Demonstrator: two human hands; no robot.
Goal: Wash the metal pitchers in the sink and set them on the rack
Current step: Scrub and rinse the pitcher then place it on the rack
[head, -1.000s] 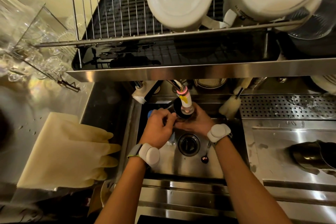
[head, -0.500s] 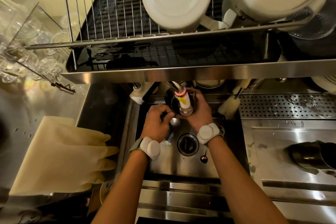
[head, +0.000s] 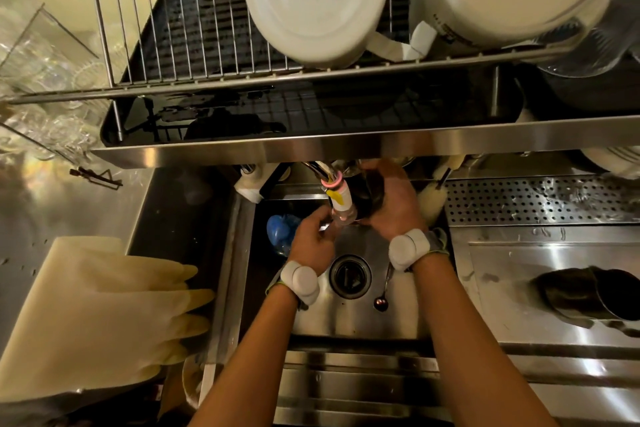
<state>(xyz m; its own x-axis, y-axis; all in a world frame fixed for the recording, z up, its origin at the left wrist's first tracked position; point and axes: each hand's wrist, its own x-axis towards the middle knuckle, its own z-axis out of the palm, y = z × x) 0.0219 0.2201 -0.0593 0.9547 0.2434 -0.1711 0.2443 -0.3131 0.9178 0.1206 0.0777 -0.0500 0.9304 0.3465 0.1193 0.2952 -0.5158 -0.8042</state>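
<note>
Steel sink (head: pixel 346 319), round pitcher (head: pixel 371 192) in right hand (head: pixel 394 210)

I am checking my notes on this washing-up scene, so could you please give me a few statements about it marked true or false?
1. The right hand holds a metal pitcher by the tap. True.
2. A second pitcher stands upright on the drainboard. False: it lies on its side there.
3. The rubber gloves are being worn. False: they lie on the counter left of the sink.
4. A spoon lies in the sink beside the drain. True.
</note>
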